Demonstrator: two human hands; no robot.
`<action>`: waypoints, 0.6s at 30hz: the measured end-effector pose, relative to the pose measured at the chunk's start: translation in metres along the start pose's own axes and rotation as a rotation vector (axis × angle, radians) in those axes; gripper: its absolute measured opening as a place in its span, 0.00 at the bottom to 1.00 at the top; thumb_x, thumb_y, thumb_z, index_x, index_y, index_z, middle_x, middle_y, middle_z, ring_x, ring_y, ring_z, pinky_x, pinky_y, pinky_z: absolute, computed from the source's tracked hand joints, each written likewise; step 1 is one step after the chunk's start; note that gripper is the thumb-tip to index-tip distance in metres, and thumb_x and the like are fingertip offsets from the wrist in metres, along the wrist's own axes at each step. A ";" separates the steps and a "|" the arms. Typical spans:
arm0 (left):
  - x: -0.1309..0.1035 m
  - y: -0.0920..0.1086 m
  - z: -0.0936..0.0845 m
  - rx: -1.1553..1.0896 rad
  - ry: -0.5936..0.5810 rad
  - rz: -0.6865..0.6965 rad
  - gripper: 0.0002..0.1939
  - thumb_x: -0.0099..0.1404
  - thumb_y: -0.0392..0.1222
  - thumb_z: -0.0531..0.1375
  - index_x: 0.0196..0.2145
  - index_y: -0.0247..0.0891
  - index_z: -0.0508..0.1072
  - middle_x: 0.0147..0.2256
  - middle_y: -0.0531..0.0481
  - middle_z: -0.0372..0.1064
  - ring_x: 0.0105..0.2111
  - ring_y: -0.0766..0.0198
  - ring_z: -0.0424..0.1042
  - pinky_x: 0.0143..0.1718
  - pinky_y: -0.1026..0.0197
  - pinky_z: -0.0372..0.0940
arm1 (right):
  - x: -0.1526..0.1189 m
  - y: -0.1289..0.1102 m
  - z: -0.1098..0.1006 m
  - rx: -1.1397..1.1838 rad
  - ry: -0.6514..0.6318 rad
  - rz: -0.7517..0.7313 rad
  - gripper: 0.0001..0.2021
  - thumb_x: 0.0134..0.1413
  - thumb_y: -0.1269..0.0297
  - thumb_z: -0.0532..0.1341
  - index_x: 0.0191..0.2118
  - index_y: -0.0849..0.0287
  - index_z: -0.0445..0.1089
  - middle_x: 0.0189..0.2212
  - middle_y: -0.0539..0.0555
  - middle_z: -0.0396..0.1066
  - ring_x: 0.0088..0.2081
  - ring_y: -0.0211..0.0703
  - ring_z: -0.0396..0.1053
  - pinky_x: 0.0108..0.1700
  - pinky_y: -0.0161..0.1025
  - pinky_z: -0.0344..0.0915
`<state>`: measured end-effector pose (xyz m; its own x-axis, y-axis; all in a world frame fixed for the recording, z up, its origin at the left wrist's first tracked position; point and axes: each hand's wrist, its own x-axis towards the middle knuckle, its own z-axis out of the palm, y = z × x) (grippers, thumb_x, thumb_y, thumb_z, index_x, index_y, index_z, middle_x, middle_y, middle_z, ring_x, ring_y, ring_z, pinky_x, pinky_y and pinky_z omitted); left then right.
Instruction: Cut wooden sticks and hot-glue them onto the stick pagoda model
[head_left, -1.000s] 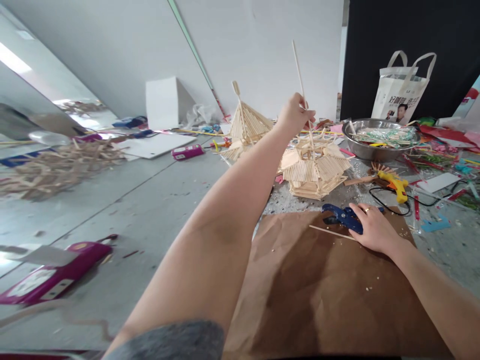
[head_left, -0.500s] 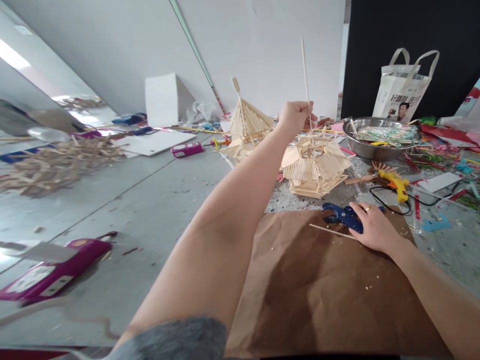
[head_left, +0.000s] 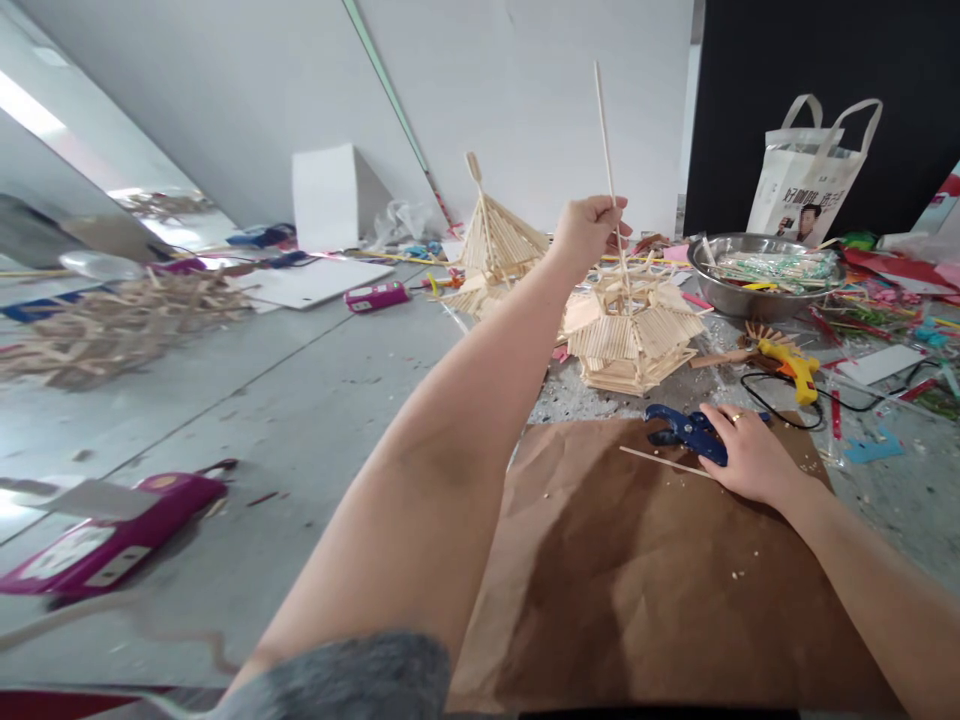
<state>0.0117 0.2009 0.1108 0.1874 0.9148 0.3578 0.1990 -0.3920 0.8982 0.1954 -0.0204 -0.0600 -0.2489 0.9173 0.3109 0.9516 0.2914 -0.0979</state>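
Head cam: left hand [head_left: 586,234], upper middle, pinching a skinny pale wooden stick [head_left: 606,130], lower end at a ribbed, many-sided stick model [head_left: 634,338] right of centre. Right hand [head_left: 752,462], middle right, lies over chunky blue cutters [head_left: 690,431] on crinkly brown paper [head_left: 645,600], can't tell if it's gripping.

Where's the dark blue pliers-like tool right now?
In the head view, the dark blue pliers-like tool lies right of centre on the brown paper sheet, near its far edge, partly under the right hand, beyond a thin pale wooden stick.
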 end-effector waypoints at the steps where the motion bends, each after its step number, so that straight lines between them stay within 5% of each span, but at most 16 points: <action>1: 0.000 -0.001 0.001 0.000 -0.002 0.003 0.13 0.66 0.34 0.49 0.45 0.31 0.67 0.29 0.48 0.72 0.24 0.73 0.71 0.30 0.69 0.67 | 0.000 0.000 0.000 -0.001 -0.003 0.001 0.28 0.49 0.59 0.58 0.55 0.67 0.61 0.47 0.67 0.66 0.46 0.55 0.64 0.49 0.50 0.61; 18: -0.002 0.000 0.005 -0.003 -0.019 -0.028 0.12 0.65 0.32 0.49 0.44 0.31 0.68 0.26 0.50 0.70 0.24 0.72 0.71 0.30 0.68 0.67 | 0.000 0.000 -0.001 -0.007 -0.001 -0.004 0.28 0.50 0.59 0.57 0.56 0.68 0.61 0.47 0.67 0.65 0.46 0.55 0.64 0.50 0.50 0.61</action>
<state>0.0157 0.1989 0.1086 0.2005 0.9232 0.3279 0.2012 -0.3664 0.9084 0.1953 -0.0208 -0.0594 -0.2526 0.9166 0.3100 0.9518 0.2929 -0.0905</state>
